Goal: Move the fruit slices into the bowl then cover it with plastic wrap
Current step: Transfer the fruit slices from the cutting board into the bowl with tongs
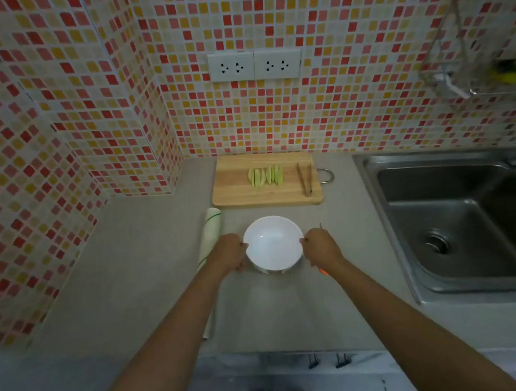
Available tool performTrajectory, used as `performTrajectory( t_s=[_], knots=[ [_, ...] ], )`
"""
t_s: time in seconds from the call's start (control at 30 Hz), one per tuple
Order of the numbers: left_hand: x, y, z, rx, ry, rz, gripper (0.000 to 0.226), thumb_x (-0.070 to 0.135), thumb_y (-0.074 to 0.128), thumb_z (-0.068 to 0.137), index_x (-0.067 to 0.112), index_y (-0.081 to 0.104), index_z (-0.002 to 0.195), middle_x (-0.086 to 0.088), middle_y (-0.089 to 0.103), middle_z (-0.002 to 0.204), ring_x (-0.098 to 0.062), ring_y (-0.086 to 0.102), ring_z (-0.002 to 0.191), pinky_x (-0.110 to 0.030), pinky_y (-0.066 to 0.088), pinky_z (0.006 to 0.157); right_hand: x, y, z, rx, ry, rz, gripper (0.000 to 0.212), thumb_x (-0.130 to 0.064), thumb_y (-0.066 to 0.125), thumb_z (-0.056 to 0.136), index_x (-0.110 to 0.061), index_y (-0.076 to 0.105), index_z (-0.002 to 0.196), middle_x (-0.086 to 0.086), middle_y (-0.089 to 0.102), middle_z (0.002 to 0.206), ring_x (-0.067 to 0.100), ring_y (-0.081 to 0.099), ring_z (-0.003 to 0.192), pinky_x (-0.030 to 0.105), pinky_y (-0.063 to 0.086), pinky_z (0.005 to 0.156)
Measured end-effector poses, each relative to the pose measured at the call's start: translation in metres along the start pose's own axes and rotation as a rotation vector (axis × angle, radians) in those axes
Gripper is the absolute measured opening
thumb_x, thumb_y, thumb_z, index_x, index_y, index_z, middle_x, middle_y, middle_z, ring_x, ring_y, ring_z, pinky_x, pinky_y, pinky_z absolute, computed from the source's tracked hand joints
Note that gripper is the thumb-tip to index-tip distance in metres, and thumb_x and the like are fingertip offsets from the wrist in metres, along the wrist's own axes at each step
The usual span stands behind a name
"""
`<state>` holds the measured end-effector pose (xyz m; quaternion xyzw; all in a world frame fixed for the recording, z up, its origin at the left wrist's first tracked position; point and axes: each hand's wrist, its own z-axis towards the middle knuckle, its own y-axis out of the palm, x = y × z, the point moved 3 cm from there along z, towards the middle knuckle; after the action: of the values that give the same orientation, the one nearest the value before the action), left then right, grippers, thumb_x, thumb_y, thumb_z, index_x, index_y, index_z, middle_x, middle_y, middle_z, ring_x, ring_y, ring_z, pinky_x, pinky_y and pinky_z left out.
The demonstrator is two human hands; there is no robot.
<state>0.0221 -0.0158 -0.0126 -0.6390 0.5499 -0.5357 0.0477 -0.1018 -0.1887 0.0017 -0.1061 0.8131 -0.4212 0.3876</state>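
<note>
Gripping the empty round white bowl [273,242] by its rim, your left hand [229,252] and right hand [322,247] clasped opposite sides; pale green fruit slices [265,176] sat untouched on the wooden cutting board [238,193], plastic wrap roll [209,232] unused beside the bowl.

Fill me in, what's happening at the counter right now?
A person holds an empty white bowl on the grey counter, left hand and right hand gripping opposite sides of its rim. The green fruit slices are on the wooden cutting board behind it, with tongs lying beside them. A roll of plastic wrap lies left of the bowl. Nothing has gone into the bowl yet.
</note>
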Motion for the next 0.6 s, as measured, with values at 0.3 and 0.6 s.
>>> performTrajectory(
  t_s=[0.3, 0.6],
  knots=[
    [0.008, -0.011, 0.024, 0.163, 0.102, -0.125, 0.032, 0.002, 0.047, 0.088, 0.007, 0.052, 0.058, -0.031, 0.068, 0.068, -0.010, 0.066, 0.046, -0.025, 0.053, 0.046, -0.004, 0.000, 0.033, 0.052, 0.049, 0.237, 0.030, -0.005, 0.045, 0.088, 0.010, 0.064, 0.070, 0.026, 0.063, 0.059, 0.039, 0.067, 0.055, 0.032, 0.049, 0.046],
    [0.017, -0.019, 0.069, 0.143, 0.084, -0.176, 0.024, 0.003, 0.045, 0.087, 0.004, 0.062, 0.069, -0.009, 0.063, 0.052, -0.009, 0.059, 0.037, -0.028, 0.054, 0.050, -0.010, -0.007, 0.078, 0.069, 0.052, 0.263, 0.031, -0.004, 0.045, 0.085, 0.006, 0.063, 0.062, 0.029, 0.067, 0.063, 0.038, 0.067, 0.054, 0.035, 0.053, 0.049]
  ],
)
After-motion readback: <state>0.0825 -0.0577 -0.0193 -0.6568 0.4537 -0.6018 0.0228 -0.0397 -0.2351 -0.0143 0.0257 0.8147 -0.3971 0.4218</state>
